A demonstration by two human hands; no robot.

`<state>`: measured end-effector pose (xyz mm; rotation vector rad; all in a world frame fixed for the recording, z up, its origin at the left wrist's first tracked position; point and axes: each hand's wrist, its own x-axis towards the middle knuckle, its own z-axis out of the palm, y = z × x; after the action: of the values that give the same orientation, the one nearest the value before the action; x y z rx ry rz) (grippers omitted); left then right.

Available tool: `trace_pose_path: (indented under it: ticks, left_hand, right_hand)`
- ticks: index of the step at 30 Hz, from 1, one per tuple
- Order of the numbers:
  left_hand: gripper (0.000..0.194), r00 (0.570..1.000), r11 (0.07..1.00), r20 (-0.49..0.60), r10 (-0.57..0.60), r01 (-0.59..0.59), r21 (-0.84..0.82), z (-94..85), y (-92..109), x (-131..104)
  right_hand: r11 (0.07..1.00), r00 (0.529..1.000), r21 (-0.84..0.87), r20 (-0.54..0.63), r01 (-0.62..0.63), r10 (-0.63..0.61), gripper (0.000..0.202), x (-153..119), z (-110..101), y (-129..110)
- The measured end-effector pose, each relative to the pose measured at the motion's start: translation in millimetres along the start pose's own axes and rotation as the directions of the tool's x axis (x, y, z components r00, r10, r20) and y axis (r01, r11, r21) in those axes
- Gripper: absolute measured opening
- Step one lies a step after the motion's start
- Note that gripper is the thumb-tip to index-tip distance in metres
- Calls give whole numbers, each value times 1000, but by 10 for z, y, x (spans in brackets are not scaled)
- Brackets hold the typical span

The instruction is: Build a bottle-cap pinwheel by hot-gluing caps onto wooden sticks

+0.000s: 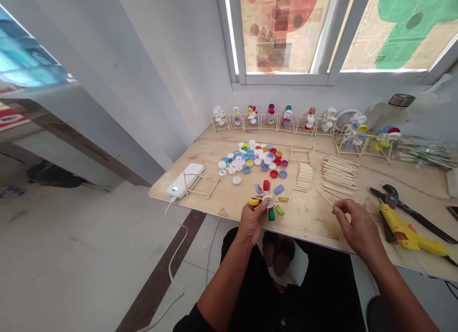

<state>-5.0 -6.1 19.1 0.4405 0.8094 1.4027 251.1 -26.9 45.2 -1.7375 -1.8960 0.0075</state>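
Observation:
My left hand [252,220] is closed on a wheel of bottle caps [268,201] near the table's front edge. Red, blue, yellow and green caps stand out on sticks around its white centre cap. In my right hand [358,225], thumb and forefinger pinch one end of a thin wooden stick [325,197], which points up and left. Just beyond that stick lies a stack of long sticks [339,173], with a smaller pile of short sticks [304,177] to its left. Loose caps [250,156] in many colours are spread behind the wheel.
At the left, a stick frame [202,192] leans over a white power bank [185,180] with a cable. Pliers [415,212] and a yellow glue gun [404,229] lie at right. Several cap wheels on stick frames [271,122] line the wall, near a small fan [345,118].

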Motion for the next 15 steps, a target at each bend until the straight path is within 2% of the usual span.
trace_pose_path:
  ticks: [3, 7, 15]
  left_hand:
    - [33, 999, 999, -17, 34, -34, 11, 8, -29, -11]
    - [36, 997, 997, -45, 62, -60, 57, 4, -71, -19]
    - [33, 987, 991, -101, 126, -120, 62, 25, -101, -33]
  right_hand:
    - [979, 999, 201, 29, 26, -33, 18, -96, -99, -349]
    - [949, 995, 300, -19, 99, -97, 14, -167, -75, -697]
    - [919, 969, 308, -121, 245, -217, 10, -174, 87, -1008]
